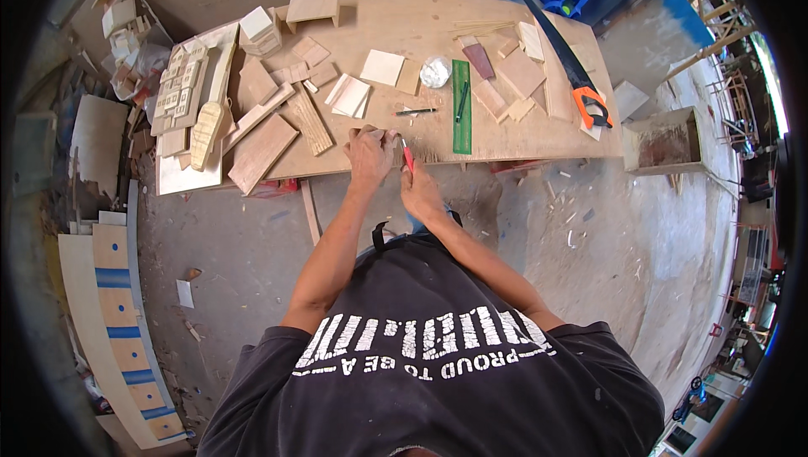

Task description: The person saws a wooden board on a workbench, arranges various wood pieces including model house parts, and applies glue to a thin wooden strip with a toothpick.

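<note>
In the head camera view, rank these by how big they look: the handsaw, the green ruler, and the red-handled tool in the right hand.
1. handsaw, longest
2. green ruler, clearly shorter
3. red-handled tool, smallest, though the right hand hides part of it

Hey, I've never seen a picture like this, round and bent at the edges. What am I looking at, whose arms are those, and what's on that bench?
There is no machine here. A wide fisheye camera on a person's head looks down, so straight edges curve. The two bare arms are that person's own. The left hand presses on the near edge of a wooden workbench. The right hand holds a small red-handled tool, probably a knife. On the bench lie many wood offcuts, a green ruler, a handsaw with an orange handle and a pen.
</note>
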A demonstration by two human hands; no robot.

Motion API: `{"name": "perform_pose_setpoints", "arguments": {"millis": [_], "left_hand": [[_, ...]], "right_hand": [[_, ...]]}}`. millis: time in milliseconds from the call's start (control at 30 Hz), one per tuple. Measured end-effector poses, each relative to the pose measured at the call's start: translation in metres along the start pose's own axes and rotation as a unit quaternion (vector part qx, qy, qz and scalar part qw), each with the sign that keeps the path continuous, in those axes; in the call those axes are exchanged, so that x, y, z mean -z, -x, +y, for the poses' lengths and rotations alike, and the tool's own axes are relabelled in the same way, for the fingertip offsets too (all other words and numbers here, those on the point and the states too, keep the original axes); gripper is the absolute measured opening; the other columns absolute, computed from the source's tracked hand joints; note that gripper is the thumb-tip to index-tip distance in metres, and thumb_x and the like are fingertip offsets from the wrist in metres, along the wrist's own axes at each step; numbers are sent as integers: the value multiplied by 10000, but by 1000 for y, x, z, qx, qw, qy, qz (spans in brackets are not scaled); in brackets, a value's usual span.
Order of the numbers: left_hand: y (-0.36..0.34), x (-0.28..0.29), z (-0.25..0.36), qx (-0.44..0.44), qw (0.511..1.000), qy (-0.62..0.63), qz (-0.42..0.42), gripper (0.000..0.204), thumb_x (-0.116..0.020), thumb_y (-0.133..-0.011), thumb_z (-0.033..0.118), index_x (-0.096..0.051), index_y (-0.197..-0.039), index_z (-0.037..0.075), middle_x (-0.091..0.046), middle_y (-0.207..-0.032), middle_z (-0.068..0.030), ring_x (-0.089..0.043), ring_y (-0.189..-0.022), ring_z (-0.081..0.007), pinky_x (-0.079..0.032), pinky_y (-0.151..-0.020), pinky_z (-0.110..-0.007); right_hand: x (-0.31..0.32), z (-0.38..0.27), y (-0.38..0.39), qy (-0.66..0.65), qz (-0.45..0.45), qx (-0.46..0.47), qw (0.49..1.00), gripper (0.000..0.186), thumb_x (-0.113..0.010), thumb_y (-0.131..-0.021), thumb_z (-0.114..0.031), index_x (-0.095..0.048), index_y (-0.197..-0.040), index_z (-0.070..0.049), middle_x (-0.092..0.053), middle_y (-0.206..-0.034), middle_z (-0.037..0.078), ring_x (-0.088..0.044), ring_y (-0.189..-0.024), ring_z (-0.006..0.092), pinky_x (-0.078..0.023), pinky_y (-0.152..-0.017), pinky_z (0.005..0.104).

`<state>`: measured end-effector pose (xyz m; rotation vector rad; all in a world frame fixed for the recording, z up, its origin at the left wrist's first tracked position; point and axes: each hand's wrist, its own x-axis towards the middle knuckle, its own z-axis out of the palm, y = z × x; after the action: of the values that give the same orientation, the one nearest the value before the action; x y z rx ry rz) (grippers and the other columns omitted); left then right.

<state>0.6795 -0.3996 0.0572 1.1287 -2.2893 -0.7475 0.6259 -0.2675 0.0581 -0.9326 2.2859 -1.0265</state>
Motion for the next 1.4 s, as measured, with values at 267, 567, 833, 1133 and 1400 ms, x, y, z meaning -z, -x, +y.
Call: {"name": "perform_pose_setpoints", "arguments": {"millis": [267, 567, 833, 1133, 1400], "left_hand": [[7, 0, 1, -19, 1000, -3, 24, 302, -677, -900, 305, -697, -741, 49, -678, -899, -98, -559, -900, -353, -413, -755, -537], [6, 2, -7, -6, 1000, -24, -19, 234, -699, -861, 304, -713, -845, 71, -682, -994, -66, -551, -1013, -322, -401, -816, -526], [-13, 0, -4, -54, 988, -140, 34, 392, -727, -779, 393, -653, -920, 35, -562, -1113, -149, -475, -1134, -353, -440, -821, -540], [-33, -13, -19, 146, 986, 15, 79, 561, -624, -854, 480, -632, -727, -66, -619, -793, -256, -581, -782, -411, -462, -720, -500], [0, 11, -14, 289, 951, 108, 22, 672, -560, -930, 532, -584, -692, -97, -525, -575, -213, -540, -542, -287, -423, -586, -459]], "right_hand": [[-9, 2, -1, 22, -21, -28, 999, 243, -460, -990, -180, -489, -1079, 44, -625, -863, 380, -605, -873, 564, -462, -764, 627], [-10, 31, 10, 127, -178, -29, 975, 307, -425, -961, -162, -588, -1099, 58, -639, -1049, 342, -641, -956, 504, -521, -792, 543], [64, 56, -32, 31, 52, -107, 992, 327, -491, -988, -302, -562, -1117, -10, -655, -976, 317, -627, -948, 512, -479, -831, 558], [158, 114, -130, 180, 180, -70, 964, 438, -627, -893, -225, -500, -1276, -54, -649, -1052, 287, -635, -930, 493, -510, -810, 532], [166, 75, -142, 253, 144, 72, 954, 572, -722, -812, -162, -509, -1320, -7, -538, -1287, 226, -538, -1188, 390, -440, -970, 495]]}}
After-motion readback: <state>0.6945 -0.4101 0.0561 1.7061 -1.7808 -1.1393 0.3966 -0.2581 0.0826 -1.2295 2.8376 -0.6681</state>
